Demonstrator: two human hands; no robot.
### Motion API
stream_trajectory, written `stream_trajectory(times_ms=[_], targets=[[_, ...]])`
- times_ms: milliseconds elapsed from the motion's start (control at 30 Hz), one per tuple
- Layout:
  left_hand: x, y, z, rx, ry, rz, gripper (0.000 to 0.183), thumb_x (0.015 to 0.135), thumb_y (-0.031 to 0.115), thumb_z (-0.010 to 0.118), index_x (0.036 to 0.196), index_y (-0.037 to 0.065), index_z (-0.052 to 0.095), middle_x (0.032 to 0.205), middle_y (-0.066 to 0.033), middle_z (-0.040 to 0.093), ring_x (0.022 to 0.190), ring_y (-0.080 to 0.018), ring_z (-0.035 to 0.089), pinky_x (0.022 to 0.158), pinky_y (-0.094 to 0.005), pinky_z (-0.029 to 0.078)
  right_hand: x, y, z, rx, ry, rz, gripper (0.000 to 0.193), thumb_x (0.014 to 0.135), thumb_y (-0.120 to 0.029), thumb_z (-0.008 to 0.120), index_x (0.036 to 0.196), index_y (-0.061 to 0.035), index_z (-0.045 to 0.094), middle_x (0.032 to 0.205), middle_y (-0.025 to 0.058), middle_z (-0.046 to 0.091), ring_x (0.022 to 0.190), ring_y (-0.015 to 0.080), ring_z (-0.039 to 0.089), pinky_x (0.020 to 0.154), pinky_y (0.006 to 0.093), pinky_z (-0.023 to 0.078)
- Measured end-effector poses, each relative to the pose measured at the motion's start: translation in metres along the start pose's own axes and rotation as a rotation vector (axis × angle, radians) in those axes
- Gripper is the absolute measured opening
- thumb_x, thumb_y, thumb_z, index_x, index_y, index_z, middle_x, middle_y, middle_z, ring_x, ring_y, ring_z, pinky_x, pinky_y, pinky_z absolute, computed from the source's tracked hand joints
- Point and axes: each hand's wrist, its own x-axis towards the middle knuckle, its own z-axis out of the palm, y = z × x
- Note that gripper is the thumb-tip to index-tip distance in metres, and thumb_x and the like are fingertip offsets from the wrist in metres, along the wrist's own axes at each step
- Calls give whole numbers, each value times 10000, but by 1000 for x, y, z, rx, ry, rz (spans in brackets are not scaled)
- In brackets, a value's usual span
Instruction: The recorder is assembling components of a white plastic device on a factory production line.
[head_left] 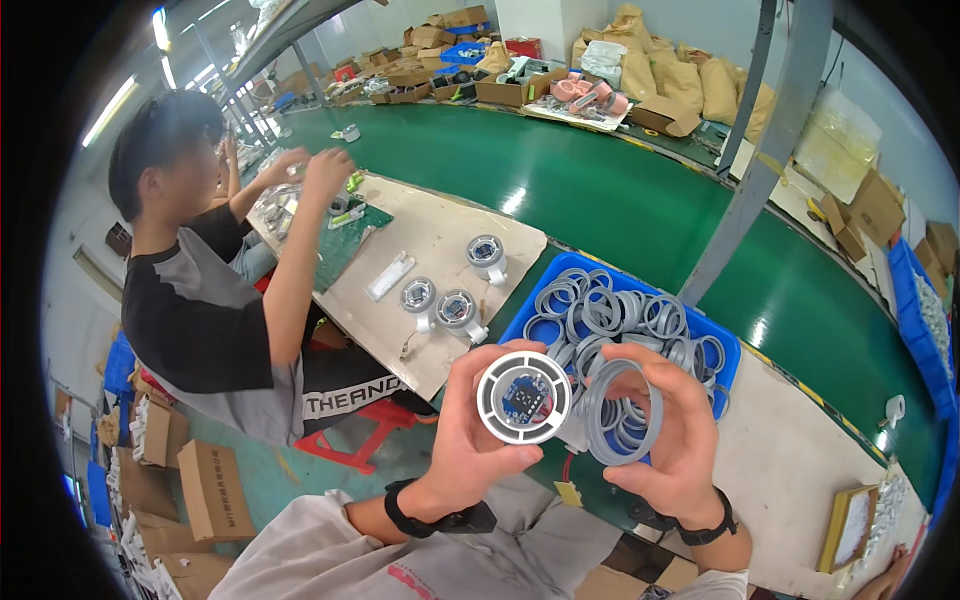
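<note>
My left hand [462, 440] is closed around a round white housing [524, 398]; its open face shows a spoked rim and a blue circuit board with red wires. Just to its right, my right hand [688, 440] grips a translucent grey ring [597, 428] by its edge, fingers behind and thumb at the bottom. Housing and ring are side by side and apart. Beyond both hands stands a blue bin [731, 372] heaped with similar grey rings [603, 312]. A red wire with a small yellow piece [568, 493] hangs below the hands.
Several similar white housings [457, 310] stand on the bench [400, 345] left of the bin. A co-worker [210, 290] sits at the left, hands raised. A green conveyor belt [620, 190] runs behind, a metal post [740, 190] beside it. A yellow-edged box [848, 528] lies at right.
</note>
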Motion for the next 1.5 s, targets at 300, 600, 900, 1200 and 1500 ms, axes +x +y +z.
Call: stream_trajectory(times_ms=[300, 600, 900, 1200, 1500], targets=[[-1, 4, 2, 2, -6, -28, 818, 679, 14, 817, 1323, 55, 315, 1363, -192, 403, 1241, -318, 521, 1023, -421, 472, -3, -7, 9, -94, 39, -1, 748, 644, -112, 874, 1289, -45, 500, 1342, 225, 529, 1178, 334, 585, 953, 397, 501], [-2, -6, -3, 244, -30, 173, 822, 662, 5, 824, 1320, 31, 333, 1332, -191, 412, 1220, -330, 525, 985, -414, 492, -2, -10, 15, -187, 59, -4, 729, 643, -127, 877, 1276, -45, 523, 1317, 210, 560, 1143, 323, 615, 931, 371, 518], [-2, -7, 12, 1207, 59, 598, 903, 557, 208, 896, 1292, -11, 420, 1188, -225, 509, 1007, -360, 574, 810, -410, 518, 2, -14, 29, -691, -22, -60, 630, 625, -163, 847, 1201, -76, 606, 1282, 157, 590, 964, 271, 680, 699, 299, 566], [3, -2, 6, 1320, -120, 542, 680, 513, 260, 865, 1082, 0, 597, 1112, -173, 582, 1029, -341, 584, 843, -421, 447, 1, 12, 14, -398, -86, 73, 701, 684, -148, 799, 1307, -45, 494, 1315, 178, 563, 1074, 311, 644, 865, 358, 537], [-6, -16, 27, 1200, -263, 541, 634, 527, 170, 838, 1086, 8, 587, 1127, -141, 591, 1098, -321, 547, 899, -432, 374, -2, 34, 19, 67, -13, 239, 378, 917, -238, 505, 1184, 29, 509, 975, 126, 630, 803, 160, 606, 725, 287, 471]])
